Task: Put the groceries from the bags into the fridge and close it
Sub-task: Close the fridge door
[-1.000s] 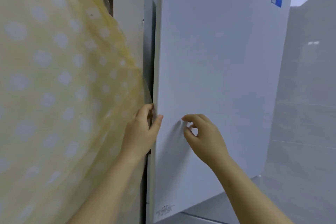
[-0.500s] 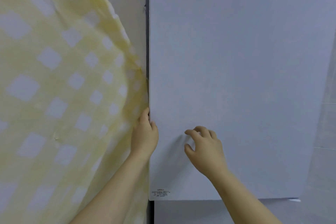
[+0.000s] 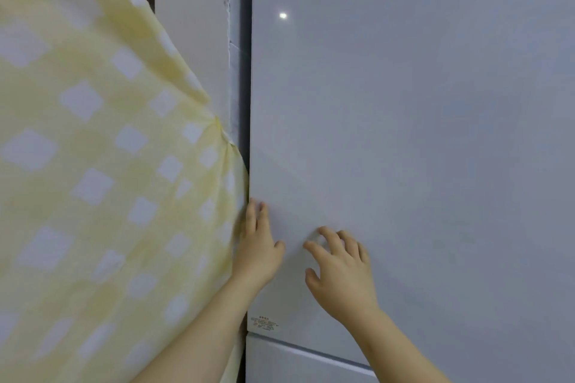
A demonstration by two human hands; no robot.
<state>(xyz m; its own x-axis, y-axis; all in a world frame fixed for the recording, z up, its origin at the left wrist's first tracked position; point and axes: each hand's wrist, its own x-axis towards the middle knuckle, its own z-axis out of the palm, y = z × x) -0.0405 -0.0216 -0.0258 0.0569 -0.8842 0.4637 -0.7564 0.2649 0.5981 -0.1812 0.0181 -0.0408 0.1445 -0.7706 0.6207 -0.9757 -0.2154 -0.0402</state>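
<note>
The white upper fridge door [image 3: 420,134] fills most of the view and lies flush against the fridge body. My left hand [image 3: 258,249] lies flat with straight fingers on the door's left edge, near its bottom corner. My right hand [image 3: 339,270] presses on the door face just to the right, fingers spread and slightly bent, holding nothing. A lower fridge door [image 3: 295,364] shows below a thin seam. No groceries or bags are in view.
A yellow cloth with white squares [image 3: 102,180] hangs at the left and touches the fridge's left edge beside my left hand. A white wall panel [image 3: 193,40] stands behind it. A small label [image 3: 264,323] sits at the door's bottom left corner.
The door has swung from ajar to flush. My left hand moved from gripping the door's edge to lying flat on its face. My right hand's pinched fingers spread out on the door.
</note>
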